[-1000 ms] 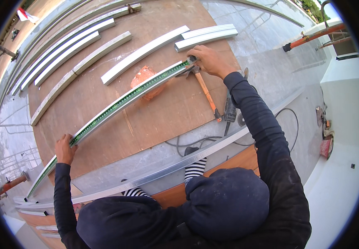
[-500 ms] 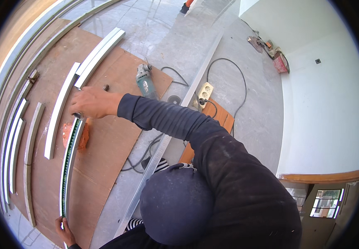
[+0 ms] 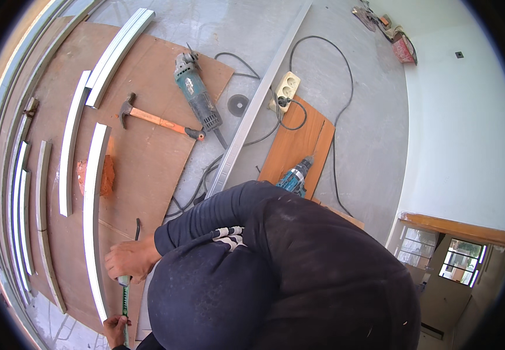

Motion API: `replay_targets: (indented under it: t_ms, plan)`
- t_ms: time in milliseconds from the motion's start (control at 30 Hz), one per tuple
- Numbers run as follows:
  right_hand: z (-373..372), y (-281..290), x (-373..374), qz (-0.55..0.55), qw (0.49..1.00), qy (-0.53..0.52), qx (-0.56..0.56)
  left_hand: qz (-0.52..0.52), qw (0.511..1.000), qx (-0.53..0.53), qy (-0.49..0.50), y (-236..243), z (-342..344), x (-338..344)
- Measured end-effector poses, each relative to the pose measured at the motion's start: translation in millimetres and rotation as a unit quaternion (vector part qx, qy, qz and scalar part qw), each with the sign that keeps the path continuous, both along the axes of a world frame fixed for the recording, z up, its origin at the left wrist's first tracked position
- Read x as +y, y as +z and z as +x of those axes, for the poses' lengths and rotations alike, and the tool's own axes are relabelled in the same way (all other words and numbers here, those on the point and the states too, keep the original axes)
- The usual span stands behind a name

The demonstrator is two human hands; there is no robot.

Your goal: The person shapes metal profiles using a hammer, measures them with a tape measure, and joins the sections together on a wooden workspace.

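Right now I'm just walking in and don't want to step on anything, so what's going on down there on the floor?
A person crouches over a brown board on the concrete floor, both hands on a green level. The right hand grips it near one end; the left hand holds it lower, beside a long white strip. More white strips lie alongside. A hammer, an angle grinder and a drill lie untouched, with cables trailing to a socket block.
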State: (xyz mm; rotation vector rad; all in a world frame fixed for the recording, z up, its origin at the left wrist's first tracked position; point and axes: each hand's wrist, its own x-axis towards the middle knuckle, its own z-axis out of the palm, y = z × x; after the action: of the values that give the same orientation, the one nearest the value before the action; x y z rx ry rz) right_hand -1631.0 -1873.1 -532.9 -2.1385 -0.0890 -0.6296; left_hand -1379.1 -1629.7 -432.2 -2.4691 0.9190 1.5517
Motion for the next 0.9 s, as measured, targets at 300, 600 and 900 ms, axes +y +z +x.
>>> replay_targets:
  t_ms: [300,600,900]
  plan:
    - [36,-17,74,0.078,0.995,0.055,0.018,-0.097,0.979,0.037,0.174,-43,67,196]
    - [2,4,38,0.116,0.989,0.054,0.068,-0.065,0.991,0.022,0.111,18,-44,13]
    - [-37,12,-3,0.100,0.984,0.043,0.143,-0.139,0.990,0.000,0.033,-15,-96,-41]
